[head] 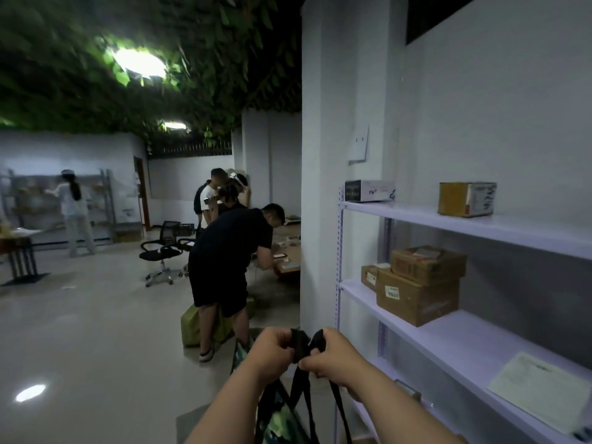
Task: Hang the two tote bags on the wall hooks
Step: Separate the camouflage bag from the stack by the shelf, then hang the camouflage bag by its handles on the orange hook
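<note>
Low in front of us, beside the white shelf unit (416, 214), both our hands are closed around the black straps (301, 342) of a tote bag (278, 424). Our left hand (272, 350) has its fingers curled round the bunched top of the straps. Our right hand (330, 358) pinches them just beside it, so the two hands are almost touching. The bag hangs below, between our forearms, and its body is green patterned cloth. We cannot tell whether the second bag hangs with it, because the lower part is cut by the edge of the view.

We judge the bag to be soft and rather light: the straps run down in thin straight lines and the body looks limp. Such webbing is not slippery, but it twists easily. The good place to hold is therefore the top of the loops, spread open between the two hands, so that they can slip over a hook. No wall hooks are visible from where we stand.
</note>
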